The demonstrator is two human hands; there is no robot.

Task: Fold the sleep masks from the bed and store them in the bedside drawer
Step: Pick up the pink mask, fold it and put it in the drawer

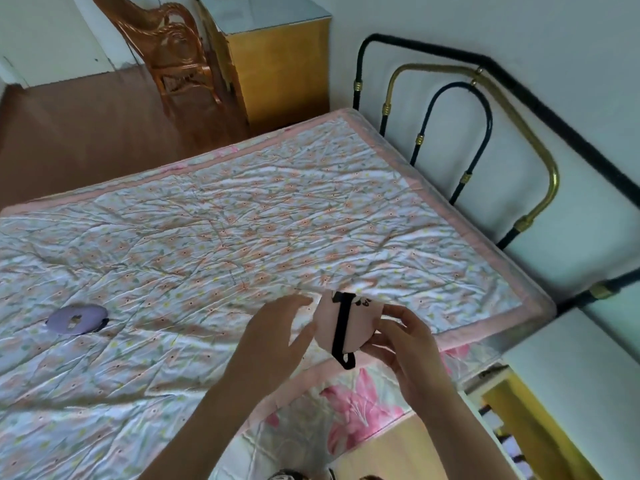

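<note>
A pink sleep mask (358, 323) folded in half, with a black strap wrapped over it and a loop hanging below, is held above the bed's near edge. My right hand (403, 344) grips its right side. My left hand (277, 330) is at its left edge with fingers spread, touching or just off it. A purple sleep mask (78, 318) lies flat on the floral quilt (242, 220) far to the left. A yellow bedside cabinet (512, 410) shows at the lower right; I cannot tell whether its drawer stands out.
A black and brass metal headboard (485, 133) runs along the wall on the right. A yellow cabinet (277, 64) and a wicker chair (173, 53) stand beyond the bed's far corner on a brown floor.
</note>
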